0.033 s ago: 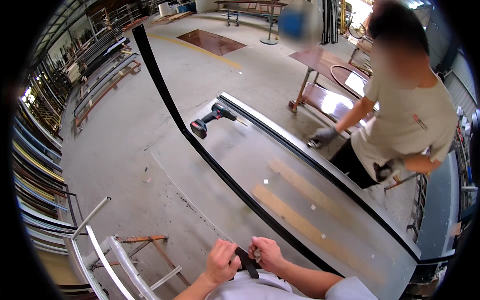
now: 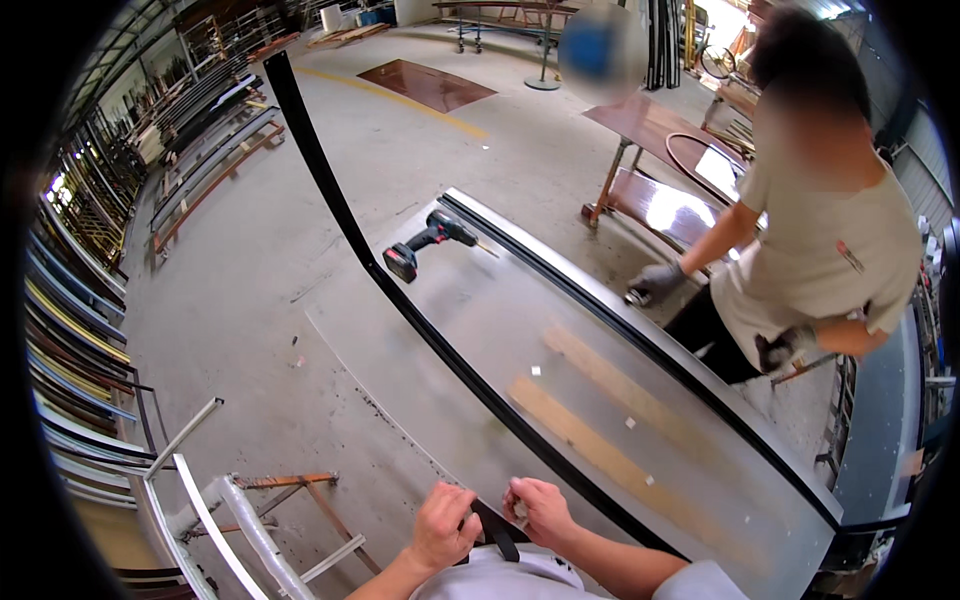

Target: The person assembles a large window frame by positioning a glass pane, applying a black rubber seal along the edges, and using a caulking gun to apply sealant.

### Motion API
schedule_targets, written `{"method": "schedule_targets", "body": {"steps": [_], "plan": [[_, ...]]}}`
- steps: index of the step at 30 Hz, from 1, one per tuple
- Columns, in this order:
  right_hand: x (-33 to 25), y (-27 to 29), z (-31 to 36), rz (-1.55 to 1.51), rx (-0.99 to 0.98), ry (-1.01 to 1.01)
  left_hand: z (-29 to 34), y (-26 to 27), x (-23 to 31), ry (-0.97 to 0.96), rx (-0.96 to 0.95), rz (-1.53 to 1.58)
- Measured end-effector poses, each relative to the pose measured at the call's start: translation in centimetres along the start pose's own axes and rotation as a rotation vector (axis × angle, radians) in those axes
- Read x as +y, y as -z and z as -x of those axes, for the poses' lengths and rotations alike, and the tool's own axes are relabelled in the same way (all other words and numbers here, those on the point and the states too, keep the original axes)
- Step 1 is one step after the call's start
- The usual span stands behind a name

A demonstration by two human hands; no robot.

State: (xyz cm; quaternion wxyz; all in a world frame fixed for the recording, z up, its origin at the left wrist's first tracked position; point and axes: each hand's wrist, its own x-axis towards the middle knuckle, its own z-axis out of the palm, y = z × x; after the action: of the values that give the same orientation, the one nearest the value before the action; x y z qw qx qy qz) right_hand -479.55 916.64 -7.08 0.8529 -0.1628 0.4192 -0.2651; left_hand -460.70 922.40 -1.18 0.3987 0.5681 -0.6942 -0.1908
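Observation:
My left hand [image 2: 443, 524] is closed, its fingers curled in front of my body at the sheet's near edge. Whatever lies inside it is hidden. Beside it my right hand [image 2: 543, 512] is also closed, with a small pale thing that I cannot make out at its fingertips. A black strap [image 2: 494, 530] hangs between the two hands against my light clothing. Beyond them, a long black metal profile [image 2: 440, 340] runs across a large translucent sheet [image 2: 460, 300]. On the sheet's far end lies a cordless drill [image 2: 430, 242], its bit pointing right.
A second black profile [image 2: 600, 312] lines the sheet's right edge. Past it stands a co-worker [image 2: 830, 240] in a beige shirt and gloves. Bar racks [image 2: 85, 350] and a metal frame stand [image 2: 290, 482] are at left. A reddish-brown panel [image 2: 428, 86] lies on the floor.
The co-worker appears slightly farther right, and the whole picture has shifted a little. My hands remain closed in nearly the same place.

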Motion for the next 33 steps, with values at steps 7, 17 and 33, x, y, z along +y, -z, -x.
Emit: {"method": "schedule_targets", "body": {"steps": [7,17,33], "plan": [[-1.4,2.5,-0.8,0.12,0.203,0.162,-3.6,-1.2,-4.3,0.056,-0.15,0.072],[0.8,1.1,-0.1,-0.121,0.663,0.405,-9.1,-1.4,-12.9,-0.187,-0.415,0.223],[24.5,-6.7,0.7,0.285,1.395,0.316,-13.2,3.9,-23.9,-0.405,-0.738,0.214]]}}
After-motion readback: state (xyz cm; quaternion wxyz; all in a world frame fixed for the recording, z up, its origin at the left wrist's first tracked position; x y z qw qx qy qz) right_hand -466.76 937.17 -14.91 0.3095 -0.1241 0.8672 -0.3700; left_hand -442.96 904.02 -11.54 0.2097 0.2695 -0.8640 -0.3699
